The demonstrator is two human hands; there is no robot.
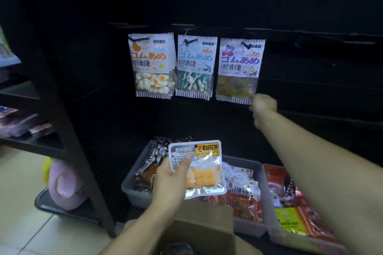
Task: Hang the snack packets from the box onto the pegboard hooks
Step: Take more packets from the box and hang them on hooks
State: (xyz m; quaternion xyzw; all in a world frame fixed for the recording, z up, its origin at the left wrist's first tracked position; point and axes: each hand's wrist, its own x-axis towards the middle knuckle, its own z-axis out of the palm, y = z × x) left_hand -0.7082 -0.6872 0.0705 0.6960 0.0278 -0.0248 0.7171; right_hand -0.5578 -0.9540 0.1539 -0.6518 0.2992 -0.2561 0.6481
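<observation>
Snack packets hang on the black pegboard [310, 6]: glossy egg gummies [152, 66], shark gummies [195, 67], bear gummies [239, 70], each reading "ゴムあめ". Left hand [172, 180] grips a clear mango packet [200, 168], "芒果味软糖"; blurred right hand [262, 105] looks clenched by the bear pack.

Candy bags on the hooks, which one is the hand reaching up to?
The bear gummy packet, rightmost of the three. The right hand is at its bottom right corner; the egg gummy packet and shark gummy packet hang untouched.
</observation>
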